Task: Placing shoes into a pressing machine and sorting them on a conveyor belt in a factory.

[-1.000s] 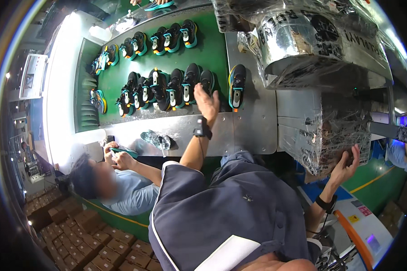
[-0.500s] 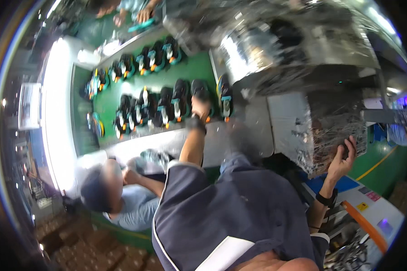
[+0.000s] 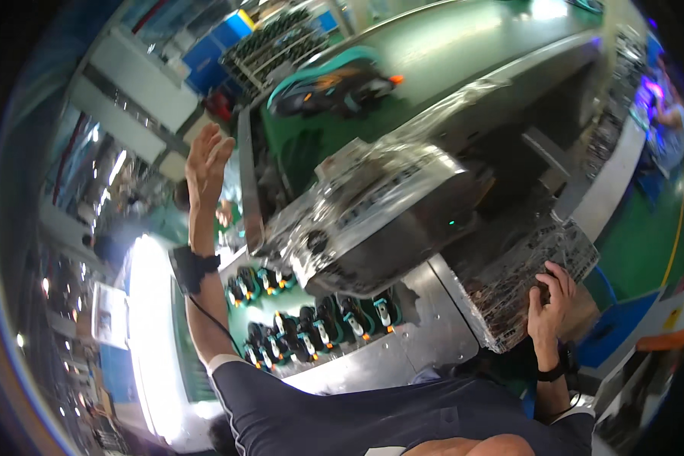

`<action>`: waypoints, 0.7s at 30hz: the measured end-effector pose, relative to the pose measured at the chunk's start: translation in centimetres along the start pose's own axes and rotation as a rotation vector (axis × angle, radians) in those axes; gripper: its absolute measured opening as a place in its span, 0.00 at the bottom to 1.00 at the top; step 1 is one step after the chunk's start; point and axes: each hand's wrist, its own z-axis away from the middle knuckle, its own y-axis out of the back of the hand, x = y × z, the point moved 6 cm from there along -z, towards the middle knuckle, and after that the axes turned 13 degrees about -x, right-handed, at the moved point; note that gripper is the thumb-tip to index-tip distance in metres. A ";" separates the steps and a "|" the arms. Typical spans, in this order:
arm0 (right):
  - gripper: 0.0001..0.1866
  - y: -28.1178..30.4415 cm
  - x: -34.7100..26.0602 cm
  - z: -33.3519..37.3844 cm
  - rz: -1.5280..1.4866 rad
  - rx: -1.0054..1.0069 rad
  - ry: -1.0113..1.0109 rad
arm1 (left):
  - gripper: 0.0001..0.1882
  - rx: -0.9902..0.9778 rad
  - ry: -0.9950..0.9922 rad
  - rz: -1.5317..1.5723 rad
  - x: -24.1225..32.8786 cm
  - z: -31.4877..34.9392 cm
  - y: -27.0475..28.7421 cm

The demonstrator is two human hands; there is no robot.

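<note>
My left hand (image 3: 209, 163) is raised at the left, its fingers stretched out and nothing in them. To its right, beyond a metal edge, a dark shoe with a teal sole (image 3: 334, 82) lies on its side on a raised green belt (image 3: 448, 45). My right hand (image 3: 551, 308) has its fingers apart and slightly bent, against the side of a box-shaped machine part wrapped in clear film (image 3: 501, 308). I cannot tell how firmly it touches. Black shoes with teal soles (image 3: 319, 327) stand in rows on the lower green belt, below a film-covered machine housing (image 3: 387, 220).
A bright light panel (image 3: 159, 342) stands at the left. A metal plate (image 3: 441, 334) borders the lower belt. Racks of shoes (image 3: 273, 49) stand far back. A person (image 3: 665, 125) sits at the far right. An orange-edged machine (image 3: 665, 340) is at the right.
My left hand has let go of a shoe on the lower belt and moved up and left. My right hand stays by the wrapped box. The view has swung toward the upper belt.
</note>
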 end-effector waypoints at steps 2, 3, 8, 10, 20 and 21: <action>0.08 0.4 -0.1 -0.3 -0.068 0.013 0.054 | 0.42 -0.165 -0.004 -0.355 -0.8 -6.0 -2.5; 0.09 0.6 -0.1 -0.5 -0.076 0.038 0.078 | 0.48 -0.240 -0.014 -0.431 -2.8 -8.3 -3.5; 0.11 0.8 0.6 -0.3 -0.178 0.132 0.036 | 0.37 -0.404 0.000 -0.432 -1.6 -10.1 -9.8; 0.12 0.9 0.8 0.1 -0.161 0.165 -0.008 | 0.35 -0.433 0.029 -0.377 1.7 -8.7 -11.4; 0.26 1.2 1.7 1.1 -0.267 0.163 0.042 | 0.19 -0.128 -0.067 -0.181 16.5 -7.6 -11.1; 0.35 1.0 1.9 1.3 -0.248 0.116 0.068 | 0.19 -0.142 -0.078 -0.171 20.0 -6.2 -11.6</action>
